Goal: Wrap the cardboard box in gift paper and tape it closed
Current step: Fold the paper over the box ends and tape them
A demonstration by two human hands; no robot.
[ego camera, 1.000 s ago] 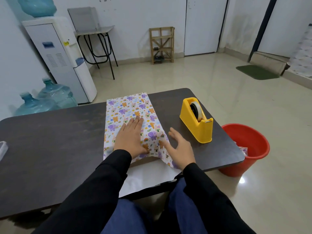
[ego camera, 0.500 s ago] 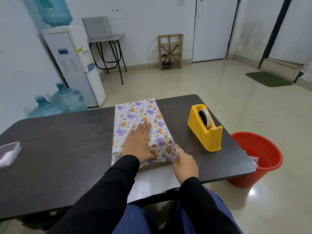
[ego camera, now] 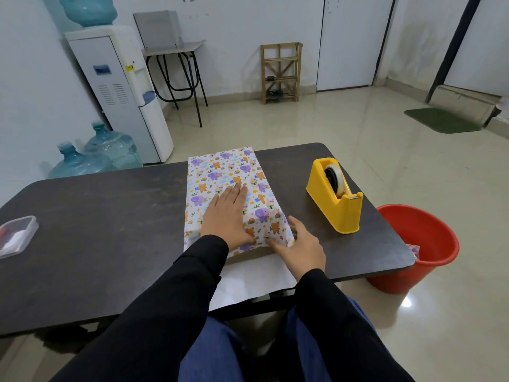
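Left grip [ego camera: 228, 217] released, flat atop wrapped box [ego camera: 220, 172], right grip [ego camera: 301, 248] open-fingered, pressing its near corner

The gift paper [ego camera: 220, 172], white with purple elephants, orange bears and rainbows, lies folded over the cardboard box and hides it. The bundle runs from the far edge of the surface [ego camera: 110, 230] toward the near edge. The paper's plain white underside spreads flat over the near edge. The yellow tape dispenser [ego camera: 334, 197] stands upright near the right edge, apart from the paper.
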